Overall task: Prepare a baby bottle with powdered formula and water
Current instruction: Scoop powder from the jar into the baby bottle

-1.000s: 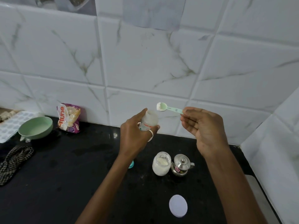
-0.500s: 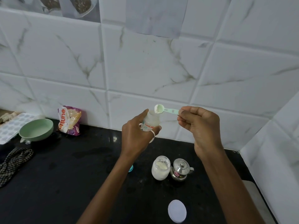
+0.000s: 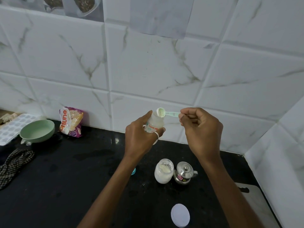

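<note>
A: Which step r we at?

B: Powder into the bottle, I'd say. Left hand (image 3: 139, 137) is wrapped round the baby bottle (image 3: 153, 124), held up off the counter (image 3: 65, 186) approx mid-view. Right hand (image 3: 202, 130) pinches the handle of the green scoop (image 3: 166, 112). Its bowl is tipped on its side right at the bottle mouth, w/ some powder showing in it

A: Next move?

B: Prob finish the tip w/ the scoop bowl right over the mouth. Narrow neck, so a small wobble could spill powder. After that, more powder or water; can't tell how much is in the bottle

A: What's around?

B: Taking the bottle as centre: open powder jar (image 3: 163, 171) at 6 o'clock, small steel pot (image 3: 184, 172) at 5, just beside the jar or touching it, can't tell which. White lid (image 3: 180, 215) lower down, nr 6. Blue cap (image 3: 133, 171) at 7, half hidden by the left forearm. Green bowl (image 3: 37, 131) & a packet (image 3: 71, 120) at 9, checked cloth (image 3: 14, 162) at 8

A: Anything in the way?

B: Nothing btwn scoop & bottle. Jar & pot sit low btwn the two forearms tho, so a careless arm drop could knock them
</note>
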Tool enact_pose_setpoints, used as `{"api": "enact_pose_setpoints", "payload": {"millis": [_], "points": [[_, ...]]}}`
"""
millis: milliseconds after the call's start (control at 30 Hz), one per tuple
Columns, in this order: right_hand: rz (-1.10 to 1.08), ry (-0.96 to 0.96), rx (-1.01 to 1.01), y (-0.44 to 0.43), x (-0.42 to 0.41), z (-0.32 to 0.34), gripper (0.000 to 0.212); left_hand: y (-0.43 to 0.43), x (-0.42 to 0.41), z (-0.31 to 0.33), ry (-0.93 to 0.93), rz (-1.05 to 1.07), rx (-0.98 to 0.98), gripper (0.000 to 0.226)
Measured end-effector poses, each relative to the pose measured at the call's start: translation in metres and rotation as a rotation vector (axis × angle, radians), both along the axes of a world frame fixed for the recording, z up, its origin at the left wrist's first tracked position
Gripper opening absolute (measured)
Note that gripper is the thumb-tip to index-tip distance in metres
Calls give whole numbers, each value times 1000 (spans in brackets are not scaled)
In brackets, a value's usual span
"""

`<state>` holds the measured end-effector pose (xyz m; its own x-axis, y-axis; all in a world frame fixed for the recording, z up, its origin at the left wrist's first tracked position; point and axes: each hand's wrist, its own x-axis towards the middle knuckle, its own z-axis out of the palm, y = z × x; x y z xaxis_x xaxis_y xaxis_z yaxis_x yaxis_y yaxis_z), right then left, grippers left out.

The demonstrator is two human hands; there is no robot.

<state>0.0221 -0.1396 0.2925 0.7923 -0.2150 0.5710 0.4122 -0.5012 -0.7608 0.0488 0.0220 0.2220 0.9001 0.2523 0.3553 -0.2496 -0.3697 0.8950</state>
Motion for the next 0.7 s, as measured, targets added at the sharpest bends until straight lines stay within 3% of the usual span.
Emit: {"api": "enact_pose_setpoints", "payload": {"millis": [233, 533, 700], "points": [[-34, -241, -248, 3, -1, -7, 10, 1, 1, 0, 3, -14, -14, 80], [-35, -372, -427, 5, 0, -12, 10, 3, 3, -1, 11, -8, -11, 76], [-27, -431, -674, 1, -1, -19, 25, 3, 2, -1, 11, -18, -27, 76]]}}
